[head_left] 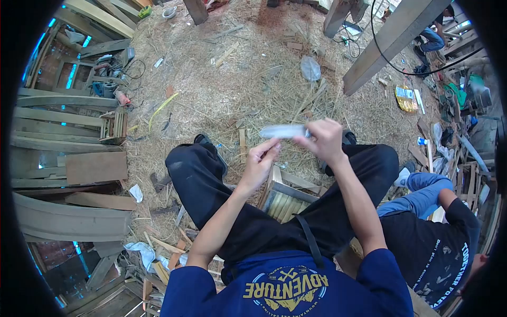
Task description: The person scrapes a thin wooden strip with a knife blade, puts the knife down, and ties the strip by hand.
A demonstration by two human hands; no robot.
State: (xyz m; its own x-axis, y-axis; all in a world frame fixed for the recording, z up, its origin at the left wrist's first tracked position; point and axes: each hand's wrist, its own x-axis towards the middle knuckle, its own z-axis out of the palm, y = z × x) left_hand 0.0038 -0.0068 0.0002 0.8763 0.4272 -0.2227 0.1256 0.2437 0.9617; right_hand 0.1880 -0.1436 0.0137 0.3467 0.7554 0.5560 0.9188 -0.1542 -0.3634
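A broad, pale knife blade (282, 131), smeared by motion, points left from my right hand (326, 141), whose fingers are closed around its handle end. Just below the blade, my left hand (259, 165) has thumb and fingers pinched together. Whatever lies in that pinch is too small and blurred to make out. Both hands are raised between my knees, above a small wooden slatted stool or crate (288, 203) that shows between my legs.
Straw and wood scraps cover the ground (211, 84). Planks and power tools (105, 89) line the left side. A wooden post (393, 47) slants at upper right. Close on my right sits another person (422, 238); one more person (433, 39) is at far upper right.
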